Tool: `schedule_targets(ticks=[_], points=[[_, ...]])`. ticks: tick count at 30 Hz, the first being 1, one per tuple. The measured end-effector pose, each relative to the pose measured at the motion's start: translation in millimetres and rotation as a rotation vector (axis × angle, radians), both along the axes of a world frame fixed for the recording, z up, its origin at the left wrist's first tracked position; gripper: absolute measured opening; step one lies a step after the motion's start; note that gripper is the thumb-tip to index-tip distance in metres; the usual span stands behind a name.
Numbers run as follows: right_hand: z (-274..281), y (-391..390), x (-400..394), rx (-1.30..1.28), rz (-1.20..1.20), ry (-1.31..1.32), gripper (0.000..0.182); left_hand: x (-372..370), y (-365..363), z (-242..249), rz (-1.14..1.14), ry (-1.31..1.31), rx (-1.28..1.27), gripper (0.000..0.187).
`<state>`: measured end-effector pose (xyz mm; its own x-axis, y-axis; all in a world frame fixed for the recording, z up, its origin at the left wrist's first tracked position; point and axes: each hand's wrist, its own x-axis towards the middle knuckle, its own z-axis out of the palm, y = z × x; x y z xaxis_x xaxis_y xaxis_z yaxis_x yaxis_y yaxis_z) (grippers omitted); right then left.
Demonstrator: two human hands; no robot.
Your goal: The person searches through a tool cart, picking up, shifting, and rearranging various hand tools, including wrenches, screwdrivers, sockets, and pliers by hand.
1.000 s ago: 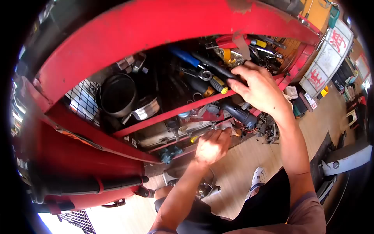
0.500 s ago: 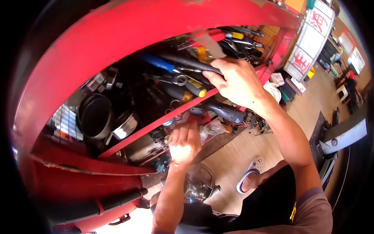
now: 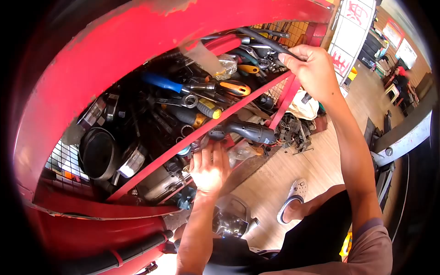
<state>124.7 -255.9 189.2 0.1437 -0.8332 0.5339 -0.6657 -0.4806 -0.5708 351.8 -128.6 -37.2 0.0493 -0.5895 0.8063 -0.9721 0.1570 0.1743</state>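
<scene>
My right hand (image 3: 314, 68) pinches one end of a long black bar (image 3: 266, 41) over the right part of the tool shelf. Beneath and around the bar lie spanners and an orange-and-black handle (image 3: 248, 69). My left hand (image 3: 210, 168) is at the lower shelf, its fingers curled over and their tips hidden, so what they hold cannot be made out. A grey-black power tool (image 3: 251, 132) lies just beyond it. A blue-handled tool (image 3: 162, 82), a ring spanner (image 3: 189, 101) and a yellow-ended handle (image 3: 210, 108) lie on the upper shelf.
The red metal rail (image 3: 183, 143) runs along the shelf front, under a broad red upper frame (image 3: 137, 32). A black round container (image 3: 98, 153) stands at left. A bundle of wiring (image 3: 293, 133) hangs at right. A person (image 3: 402, 85) is in the far background.
My right hand has moved right and up with the black bar, uncovering more of the tools. My left hand stays at the lower shelf. The view has shifted slightly.
</scene>
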Motion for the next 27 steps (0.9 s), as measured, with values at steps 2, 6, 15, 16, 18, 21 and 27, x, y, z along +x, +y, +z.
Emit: schedule_targets(ticks=[2, 6, 15, 16, 18, 21, 27], points=[[-0.9, -16.5, -10.1, 0.049, -0.023, -0.014, 0.024, 0.5, -1.0, -1.3, -0.004, -0.015, -0.004, 0.023], [6.0, -29.0, -2.3, -0.066, -0.032, -0.044, 0.032, 0.7, -1.7, -4.6, 0.004, -0.047, -0.019, 0.023], [9.1, -33.0, 5.0, -0.12, -0.143, 0.024, 0.028, 0.6, -3.3, -4.9, -0.009, -0.059, -0.024, 0.017], [11.6, -34.0, 4.1, -0.138, -0.166, 0.038, 0.028, -1.0, -4.0, -4.0, -0.002, -0.046, -0.011, 0.017], [18.4, -34.7, 1.6, -0.163, -0.222, 0.172, 0.027, -2.4, -3.0, -0.6, -0.003, -0.04, 0.005, 0.016], [25.2, -33.8, 2.6, -0.101, -0.244, 0.196, 0.027, -2.5, -4.0, 1.8, -0.008, -0.044, 0.017, 0.014], [13.8, -59.8, 5.2, -0.273, -0.351, 0.395, 0.026, -2.0, -2.5, 3.1, -0.026, -0.064, 0.024, 0.015]])
